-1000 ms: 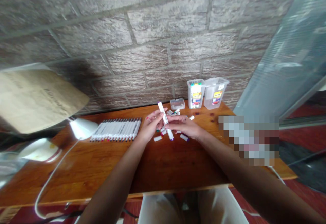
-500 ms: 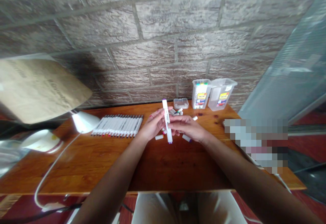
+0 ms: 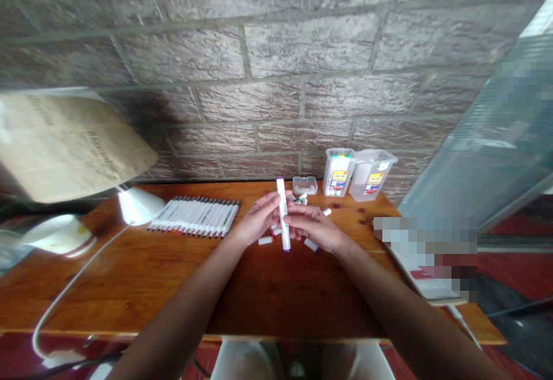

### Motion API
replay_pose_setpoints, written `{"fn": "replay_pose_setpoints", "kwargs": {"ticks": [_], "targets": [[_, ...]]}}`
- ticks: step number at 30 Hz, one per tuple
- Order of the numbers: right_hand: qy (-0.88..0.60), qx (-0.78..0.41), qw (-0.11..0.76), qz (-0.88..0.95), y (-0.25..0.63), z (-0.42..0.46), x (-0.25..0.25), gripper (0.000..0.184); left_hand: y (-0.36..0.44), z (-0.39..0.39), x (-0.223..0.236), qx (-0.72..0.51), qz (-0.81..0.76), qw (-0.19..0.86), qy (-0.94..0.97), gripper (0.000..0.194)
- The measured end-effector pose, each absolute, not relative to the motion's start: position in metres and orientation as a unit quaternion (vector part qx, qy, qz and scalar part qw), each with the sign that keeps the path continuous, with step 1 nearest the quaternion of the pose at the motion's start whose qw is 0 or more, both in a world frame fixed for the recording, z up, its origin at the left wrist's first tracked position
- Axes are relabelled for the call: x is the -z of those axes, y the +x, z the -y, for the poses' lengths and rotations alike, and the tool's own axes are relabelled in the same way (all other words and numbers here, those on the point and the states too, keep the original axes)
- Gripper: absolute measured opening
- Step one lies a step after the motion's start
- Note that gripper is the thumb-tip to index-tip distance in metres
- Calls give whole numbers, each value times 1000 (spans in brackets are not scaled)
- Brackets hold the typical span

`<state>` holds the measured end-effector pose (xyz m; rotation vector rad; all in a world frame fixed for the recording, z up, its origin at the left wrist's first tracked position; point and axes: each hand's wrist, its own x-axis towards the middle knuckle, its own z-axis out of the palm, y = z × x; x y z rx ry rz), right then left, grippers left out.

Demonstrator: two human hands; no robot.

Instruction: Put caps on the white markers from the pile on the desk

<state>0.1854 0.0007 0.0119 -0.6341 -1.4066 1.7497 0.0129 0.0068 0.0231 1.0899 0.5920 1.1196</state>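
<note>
The left grip [image 3: 261,219] and the right grip [image 3: 313,227] both close on one white marker [image 3: 283,213], left thumb above right. It stands nearly upright in view, raised over the counter [image 3: 337,302], purple at both ends and seemingly capped. To handle it well, a light pinch near mid-barrel should do, with both ends left free of the fingers. Steadying with one grip while the other shifts would probably stop it twisting, and a little height should spare the loose pieces from being swept aside.

Taking the marker as the clock's centre, a short orange-tipped cap [image 3: 265,240] lies near it between seven and eight o'clock, a purple-tipped cap [image 3: 311,246] at four, and a white piece [image 3: 327,212] at three. A small clear tray [image 3: 305,186] sits between one and two. At two stands a clear container [image 3: 338,175] with markers in it, a second clear container [image 3: 372,178] just beside it.

At nine o'clock a row of markers [image 3: 194,217] lies side by side; beyond are a white lamp base [image 3: 139,206], a paper-like shade [image 3: 73,144] and a white cup [image 3: 60,234]. A pale cable [image 3: 76,281] loops between eight and nine.

The counter is reddish-brown wood. A brick-patterned wall [image 3: 276,46] rises at twelve; between three and four, something is pixelated beyond telling.
</note>
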Motion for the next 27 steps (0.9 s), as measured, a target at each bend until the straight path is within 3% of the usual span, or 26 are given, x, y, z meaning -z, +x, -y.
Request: {"fn": "replay_pose_setpoints", "kwargs": {"ticks": [14,20,27], "targets": [[-288,-649,437,552,186,-5,-9,31,11,-12,-19,-535,-293,598,520,32],[-284,-647,433,559,186,-5,-10,36,15,-8,-26,-536,-292,606,510,35],[-285,-650,438,551,185,-3,-9,30,13,-12,-19,-538,-301,582,530,33]]}}
